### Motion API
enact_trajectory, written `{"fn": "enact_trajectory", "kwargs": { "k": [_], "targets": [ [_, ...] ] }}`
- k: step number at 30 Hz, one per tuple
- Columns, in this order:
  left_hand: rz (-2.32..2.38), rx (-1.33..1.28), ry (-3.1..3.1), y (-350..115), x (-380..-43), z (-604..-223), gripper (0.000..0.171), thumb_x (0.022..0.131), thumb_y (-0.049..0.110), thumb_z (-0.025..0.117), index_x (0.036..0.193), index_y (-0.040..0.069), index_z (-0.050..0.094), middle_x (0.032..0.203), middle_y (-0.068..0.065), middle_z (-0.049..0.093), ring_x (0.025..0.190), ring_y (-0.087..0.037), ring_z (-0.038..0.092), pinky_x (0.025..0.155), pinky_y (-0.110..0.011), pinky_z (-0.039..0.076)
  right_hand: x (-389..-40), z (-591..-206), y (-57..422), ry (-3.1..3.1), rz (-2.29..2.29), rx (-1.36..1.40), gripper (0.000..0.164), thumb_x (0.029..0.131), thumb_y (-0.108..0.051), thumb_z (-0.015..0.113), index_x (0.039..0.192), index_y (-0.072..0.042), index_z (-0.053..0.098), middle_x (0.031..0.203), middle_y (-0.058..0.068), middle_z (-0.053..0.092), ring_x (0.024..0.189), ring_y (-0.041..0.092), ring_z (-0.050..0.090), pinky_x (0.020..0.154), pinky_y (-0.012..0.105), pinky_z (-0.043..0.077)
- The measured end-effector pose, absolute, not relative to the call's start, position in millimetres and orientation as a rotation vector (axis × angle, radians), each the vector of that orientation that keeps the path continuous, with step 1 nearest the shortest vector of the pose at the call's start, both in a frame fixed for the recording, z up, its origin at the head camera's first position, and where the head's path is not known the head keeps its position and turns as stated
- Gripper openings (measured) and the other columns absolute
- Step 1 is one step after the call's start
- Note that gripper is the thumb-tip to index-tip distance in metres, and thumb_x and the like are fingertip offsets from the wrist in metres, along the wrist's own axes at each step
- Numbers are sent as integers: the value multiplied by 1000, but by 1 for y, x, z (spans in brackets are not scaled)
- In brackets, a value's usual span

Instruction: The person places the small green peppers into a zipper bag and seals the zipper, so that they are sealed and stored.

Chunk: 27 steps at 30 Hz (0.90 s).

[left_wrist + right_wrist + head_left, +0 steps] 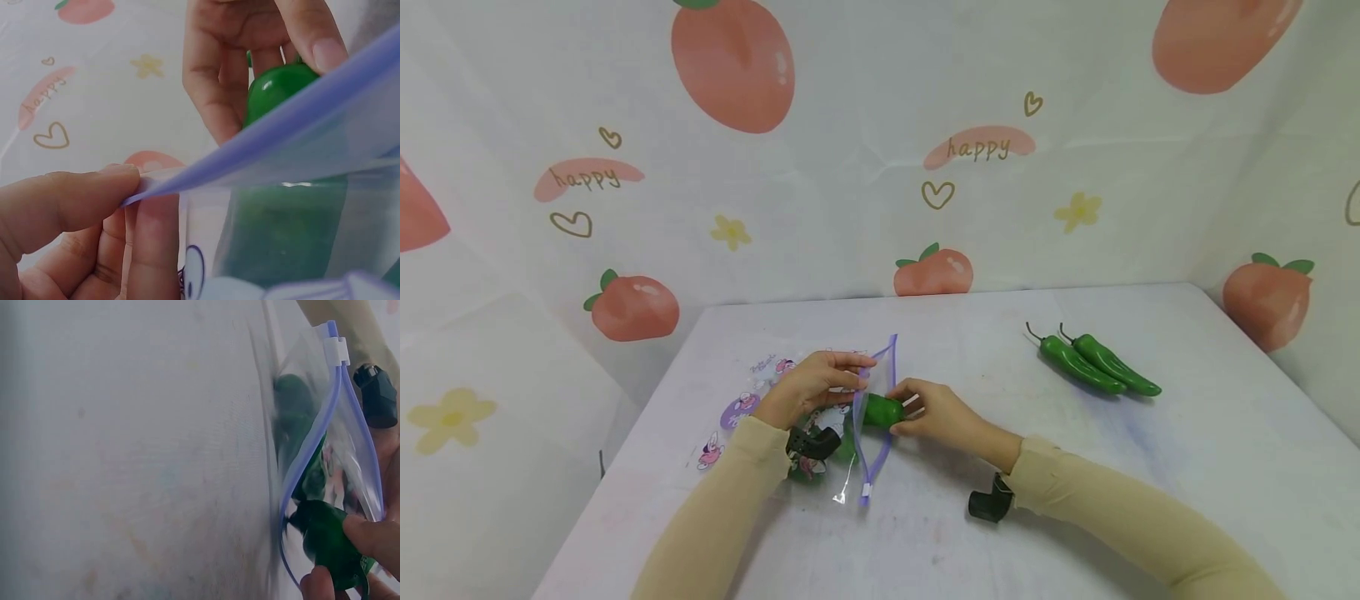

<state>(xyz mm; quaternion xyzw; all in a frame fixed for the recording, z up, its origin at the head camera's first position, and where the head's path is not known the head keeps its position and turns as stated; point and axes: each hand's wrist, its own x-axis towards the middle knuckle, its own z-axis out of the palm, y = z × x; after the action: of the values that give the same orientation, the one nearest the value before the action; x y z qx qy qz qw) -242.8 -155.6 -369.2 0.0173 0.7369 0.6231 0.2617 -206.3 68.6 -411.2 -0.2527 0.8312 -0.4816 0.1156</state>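
Left hand (812, 387) pinches the clear bag (848, 477) at its purple rim (262, 140), likely keeping the mouth gaping; right hand (951, 418) grips a green pepper (880, 412) by its outer end, partway into that mouth. Two long green peppers (1081, 365) lie off right (untouched).

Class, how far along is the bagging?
Looks done: green vegetables sit inside the clear bag. In hand: the right hand grips a green pepper at the bag's open mouth; the left hand pinches its rim. Apparently left: two long peppers on the table, and closing the bag.
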Motion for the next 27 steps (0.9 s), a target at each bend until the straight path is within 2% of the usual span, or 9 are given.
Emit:
{"fn": "enact_trajectory", "kwargs": {
  "k": [6,10,18,21,27],
  "targets": [
    [1670,62,1997,-156,-242,-367,46,89,-1,64,134,-5,54,104,-3,61,84,-10,58,72,-23,53,-205,-413,62,2363,-1462,-714,36,81,-9,77,115,-3,63,113,12,67,97,23,68,80,27,55],
    [1658,67,2007,-156,-241,-366,46,89,0,64,134,-4,54,100,-1,61,84,-10,58,72,-23,53,-203,-414,59,2349,-1448,-744,33,82,-6,75,113,0,64,107,15,68,94,23,69,78,26,55],
    [1666,67,1999,-155,-242,-367,47,88,-2,64,134,-4,53,99,2,60,86,-10,56,73,-23,53,-201,-415,56,2333,-1388,-778,28,83,-3,73,110,1,66,102,13,69,90,20,68,77,22,54],
    [1672,70,2002,-155,-241,-367,46,88,-2,63,134,-5,53,103,-1,60,87,-10,57,74,-23,53,-201,-416,55,2311,-1377,-780,26,83,-2,73,109,1,67,101,12,70,88,17,68,77,22,54],
    [1677,71,2001,-155,-242,-369,45,89,-3,62,133,-6,54,131,-17,54,87,-9,60,76,-24,53,-199,-415,55,2289,-1362,-813,24,83,1,72,107,3,68,101,12,70,85,14,68,78,21,55]
  ]
}}
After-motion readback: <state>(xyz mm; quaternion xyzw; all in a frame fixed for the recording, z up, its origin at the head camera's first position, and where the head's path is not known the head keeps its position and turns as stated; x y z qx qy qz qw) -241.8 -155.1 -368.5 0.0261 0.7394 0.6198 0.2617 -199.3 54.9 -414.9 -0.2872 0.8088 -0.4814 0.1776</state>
